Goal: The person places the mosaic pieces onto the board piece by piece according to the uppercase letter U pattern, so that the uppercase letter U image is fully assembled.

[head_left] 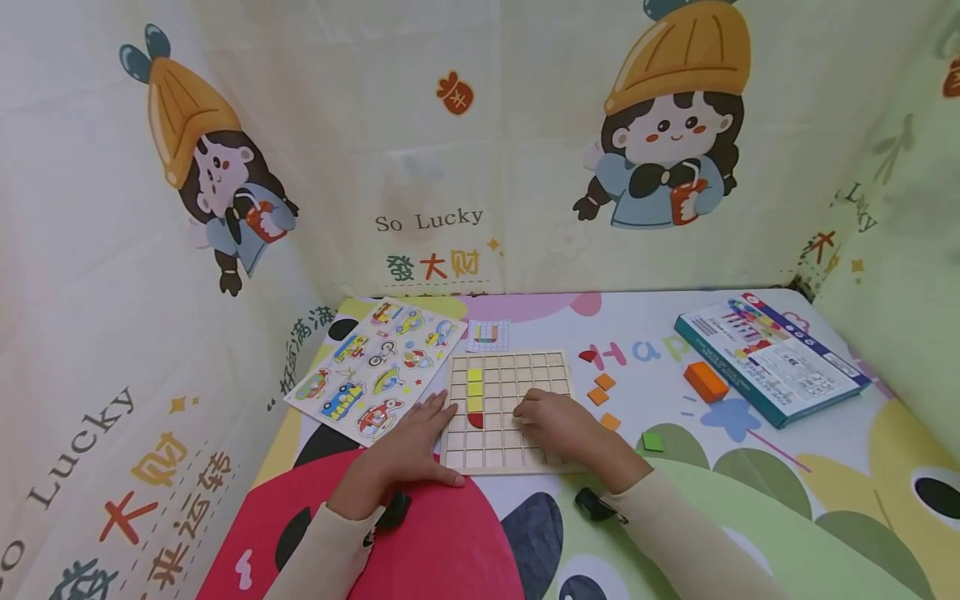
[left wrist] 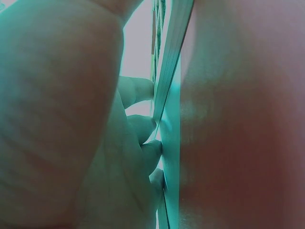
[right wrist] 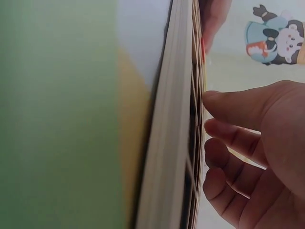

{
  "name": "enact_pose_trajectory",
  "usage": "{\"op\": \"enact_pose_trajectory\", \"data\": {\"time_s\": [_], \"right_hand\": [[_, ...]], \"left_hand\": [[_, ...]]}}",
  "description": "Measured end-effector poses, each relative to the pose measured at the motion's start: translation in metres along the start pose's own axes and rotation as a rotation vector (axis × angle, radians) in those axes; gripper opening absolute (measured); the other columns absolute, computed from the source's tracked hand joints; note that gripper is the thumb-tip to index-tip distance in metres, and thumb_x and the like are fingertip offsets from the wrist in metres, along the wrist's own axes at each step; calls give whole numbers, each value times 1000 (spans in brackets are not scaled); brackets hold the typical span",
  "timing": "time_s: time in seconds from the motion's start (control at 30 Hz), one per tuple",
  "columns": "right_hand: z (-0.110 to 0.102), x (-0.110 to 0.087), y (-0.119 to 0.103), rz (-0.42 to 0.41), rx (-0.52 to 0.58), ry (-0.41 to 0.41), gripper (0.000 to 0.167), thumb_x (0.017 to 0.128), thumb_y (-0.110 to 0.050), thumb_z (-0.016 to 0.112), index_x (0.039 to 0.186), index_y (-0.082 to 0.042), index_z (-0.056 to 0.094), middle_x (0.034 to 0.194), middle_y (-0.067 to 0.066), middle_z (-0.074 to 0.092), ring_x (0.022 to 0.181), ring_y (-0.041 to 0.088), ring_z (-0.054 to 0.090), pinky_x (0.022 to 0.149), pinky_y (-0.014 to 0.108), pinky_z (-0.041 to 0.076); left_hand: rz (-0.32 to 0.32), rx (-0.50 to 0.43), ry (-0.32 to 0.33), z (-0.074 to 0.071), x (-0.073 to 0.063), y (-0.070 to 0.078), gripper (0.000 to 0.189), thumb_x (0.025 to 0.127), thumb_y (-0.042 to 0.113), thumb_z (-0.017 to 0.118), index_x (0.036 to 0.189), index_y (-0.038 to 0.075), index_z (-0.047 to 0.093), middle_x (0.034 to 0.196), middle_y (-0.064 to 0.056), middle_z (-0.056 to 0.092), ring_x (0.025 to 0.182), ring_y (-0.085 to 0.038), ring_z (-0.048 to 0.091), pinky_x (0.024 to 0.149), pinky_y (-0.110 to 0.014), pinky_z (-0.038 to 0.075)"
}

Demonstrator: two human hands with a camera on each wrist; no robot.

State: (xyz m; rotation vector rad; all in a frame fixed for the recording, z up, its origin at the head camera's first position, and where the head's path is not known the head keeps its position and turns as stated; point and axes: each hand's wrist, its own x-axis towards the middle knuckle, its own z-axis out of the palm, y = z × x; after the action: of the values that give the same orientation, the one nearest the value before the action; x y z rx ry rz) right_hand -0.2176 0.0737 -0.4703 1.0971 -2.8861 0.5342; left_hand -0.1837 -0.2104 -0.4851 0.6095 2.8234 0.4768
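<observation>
A square wooden grid board [head_left: 498, 468] lies in front of me. One column holds three yellow squares [head_left: 475, 389] with a red quarter-round piece [head_left: 476, 421] directly below them. My left hand [head_left: 408, 442] rests at the board's left edge, fingers extended and thumb by the near corner. In the left wrist view, its fingertips [left wrist: 143, 90] touch the board's side. My right hand [head_left: 555, 425] is over the right half of the grid, fingers bent. Seen from the right wrist, its thumb and fingertips [right wrist: 214, 102] meet the grid face; I cannot tell whether they pinch a small piece.
Right of the board lie loose orange squares [head_left: 597, 396], a red piece [head_left: 587, 356], a green square [head_left: 652, 442] and an orange block [head_left: 706, 382]. A boxed set [head_left: 772, 358] stands further right. A vehicle picture sheet [head_left: 382, 367] and a small pattern card [head_left: 488, 335] lie behind.
</observation>
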Motion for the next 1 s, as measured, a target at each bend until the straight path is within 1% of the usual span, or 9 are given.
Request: {"op": "enact_pose_trajectory", "data": {"time_s": [0.13, 0.3, 0.4, 0.47, 0.7, 0.87, 1.0], "right_hand": [[-4, -9, 8, 10, 7, 1, 21, 90, -18, 71, 110, -14, 74, 102, -5, 62, 92, 13, 61, 82, 31, 53], [-9, -21, 17, -33, 19, 24, 21, 88, -14, 72, 109, -11, 73, 100, -3, 61, 91, 15, 62, 80, 33, 53], [-11, -29, 21, -44, 35, 39, 21, 88, -14, 73, 108, -9, 73, 100, -2, 62, 90, 15, 62, 79, 33, 54], [-12, -33, 25, -36, 38, 39, 21, 88, -15, 73, 108, -9, 72, 100, -2, 61, 89, 14, 62, 78, 32, 54], [-21, -49, 34, -5, 68, 37, 22, 86, -12, 74, 108, -7, 72, 99, -1, 62, 87, 15, 62, 76, 33, 54], [-25, -59, 41, -8, 75, 60, 20, 85, -12, 76, 104, -8, 73, 94, -3, 61, 81, 12, 58, 72, 30, 53], [-26, -65, 47, 11, 70, 64, 20, 84, -12, 76, 104, -8, 73, 93, -3, 61, 77, 10, 55, 70, 29, 52]], "left_hand": [[5, 3, -1, -1, 0, 1, 120, 60, 72, 76, 155, 17, 28, 162, -3, 14, 147, -22, 8, 116, -45, 15], [7, 4, 0, -2, -1, 1, 120, 60, 71, 77, 155, 17, 28, 162, -4, 15, 147, -23, 8, 116, -45, 16], [5, 4, 1, -2, -1, 1, 119, 60, 71, 77, 155, 17, 28, 162, -4, 15, 147, -23, 8, 116, -46, 16], [5, 3, 2, -2, 0, 1, 119, 60, 71, 77, 155, 17, 29, 162, -4, 15, 147, -23, 8, 116, -46, 16], [4, 5, 1, -2, 0, 2, 119, 60, 70, 78, 155, 16, 29, 161, -4, 15, 147, -24, 8, 116, -46, 16], [-4, -2, -2, -2, -1, 2, 120, 59, 70, 78, 155, 17, 29, 161, -4, 15, 147, -23, 8, 116, -46, 17], [0, -7, -2, -2, -1, 2, 120, 60, 71, 78, 155, 16, 29, 161, -4, 15, 147, -23, 8, 116, -46, 16]]}}
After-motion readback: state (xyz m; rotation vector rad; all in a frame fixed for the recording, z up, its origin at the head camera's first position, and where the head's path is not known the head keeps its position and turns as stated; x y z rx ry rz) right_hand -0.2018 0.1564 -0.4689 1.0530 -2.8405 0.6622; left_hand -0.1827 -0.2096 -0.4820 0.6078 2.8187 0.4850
